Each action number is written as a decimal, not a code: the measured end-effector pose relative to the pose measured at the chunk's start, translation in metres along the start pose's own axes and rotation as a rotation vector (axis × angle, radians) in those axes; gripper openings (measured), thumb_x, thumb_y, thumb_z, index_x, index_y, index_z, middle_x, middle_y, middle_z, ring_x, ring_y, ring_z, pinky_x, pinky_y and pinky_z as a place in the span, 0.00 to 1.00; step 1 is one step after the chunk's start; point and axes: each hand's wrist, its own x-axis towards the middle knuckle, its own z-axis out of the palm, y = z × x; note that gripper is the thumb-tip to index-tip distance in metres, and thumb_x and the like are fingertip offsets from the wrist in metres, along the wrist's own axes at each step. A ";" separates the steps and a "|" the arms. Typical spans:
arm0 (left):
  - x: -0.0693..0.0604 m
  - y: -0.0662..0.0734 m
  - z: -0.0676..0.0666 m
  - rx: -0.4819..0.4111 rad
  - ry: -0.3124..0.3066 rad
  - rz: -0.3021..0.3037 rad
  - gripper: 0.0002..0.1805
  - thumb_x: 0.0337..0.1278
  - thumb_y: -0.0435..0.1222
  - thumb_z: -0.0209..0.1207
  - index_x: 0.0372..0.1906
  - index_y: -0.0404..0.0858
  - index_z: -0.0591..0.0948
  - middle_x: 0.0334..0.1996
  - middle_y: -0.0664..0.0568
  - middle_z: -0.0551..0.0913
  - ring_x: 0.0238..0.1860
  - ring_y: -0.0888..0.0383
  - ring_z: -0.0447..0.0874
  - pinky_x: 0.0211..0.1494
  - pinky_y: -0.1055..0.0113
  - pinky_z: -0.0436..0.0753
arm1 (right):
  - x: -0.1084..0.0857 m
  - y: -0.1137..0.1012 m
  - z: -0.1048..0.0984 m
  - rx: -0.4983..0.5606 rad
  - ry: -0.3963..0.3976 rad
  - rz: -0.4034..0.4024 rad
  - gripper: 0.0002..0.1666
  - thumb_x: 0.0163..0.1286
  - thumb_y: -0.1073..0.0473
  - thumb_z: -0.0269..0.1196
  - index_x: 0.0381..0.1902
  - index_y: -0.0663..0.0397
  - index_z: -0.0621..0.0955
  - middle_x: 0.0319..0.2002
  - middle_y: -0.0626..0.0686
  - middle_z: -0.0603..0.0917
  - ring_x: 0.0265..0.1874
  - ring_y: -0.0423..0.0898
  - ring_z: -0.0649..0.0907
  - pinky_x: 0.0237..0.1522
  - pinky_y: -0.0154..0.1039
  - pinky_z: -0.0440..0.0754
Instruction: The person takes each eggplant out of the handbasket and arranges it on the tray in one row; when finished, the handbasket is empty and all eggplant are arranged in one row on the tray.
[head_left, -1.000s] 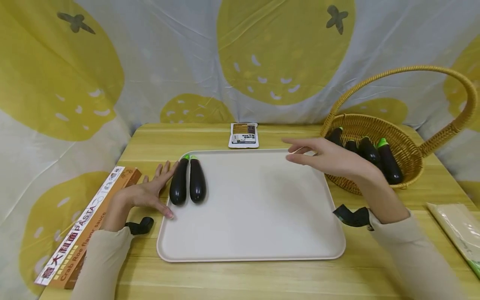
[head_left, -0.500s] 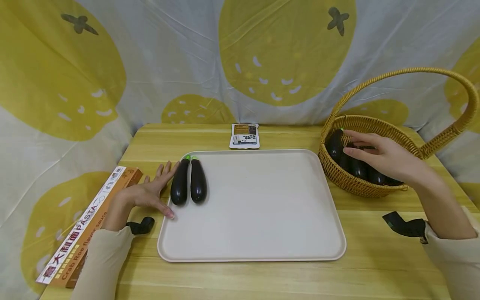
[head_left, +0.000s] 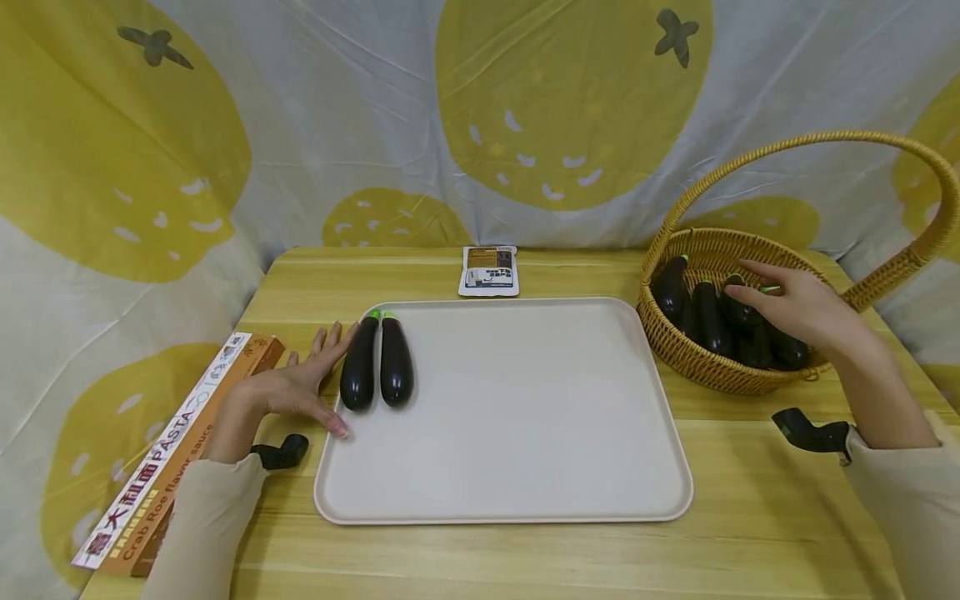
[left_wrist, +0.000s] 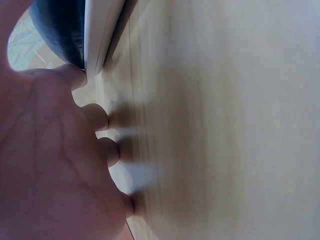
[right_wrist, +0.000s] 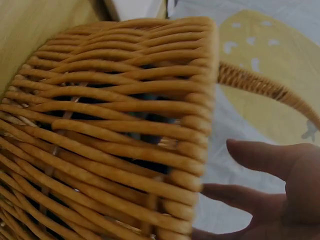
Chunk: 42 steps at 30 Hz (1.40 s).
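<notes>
Two dark eggplants, one at the far left (head_left: 357,367) and one beside it (head_left: 396,367), lie side by side on the white tray (head_left: 525,417). My left hand (head_left: 303,385) rests at the tray's left edge with fingers spread, its thumb over the rim; the left wrist view shows its fingertips on the table. At the right, my right hand (head_left: 810,312) hovers over the wicker basket (head_left: 697,371), near several eggplants (head_left: 711,321) inside. Its thumb and fingers are apart in the right wrist view, above the basket's rim. Part of the eggplants is hidden by that hand.
A pasta box (head_left: 176,454) lies along the table's left side. A small printed pouch (head_left: 489,271) sits behind the tray. The basket's tall handle (head_left: 825,137) arches over its opening. A patterned curtain (head_left: 360,125) hangs behind the table.
My right hand has gone from above the tray to the basket, then a bit further right over the eggplants. The left hand and the two eggplants on the tray stay put.
</notes>
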 end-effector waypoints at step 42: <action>-0.001 -0.001 0.000 -0.015 0.004 0.006 0.85 0.32 0.50 0.84 0.84 0.46 0.29 0.79 0.30 0.16 0.78 0.28 0.09 0.67 0.18 0.20 | 0.021 0.011 0.013 0.139 0.076 0.146 0.41 0.82 0.50 0.50 0.79 0.72 0.55 0.74 0.86 0.50 0.27 0.40 0.88 0.36 0.43 0.90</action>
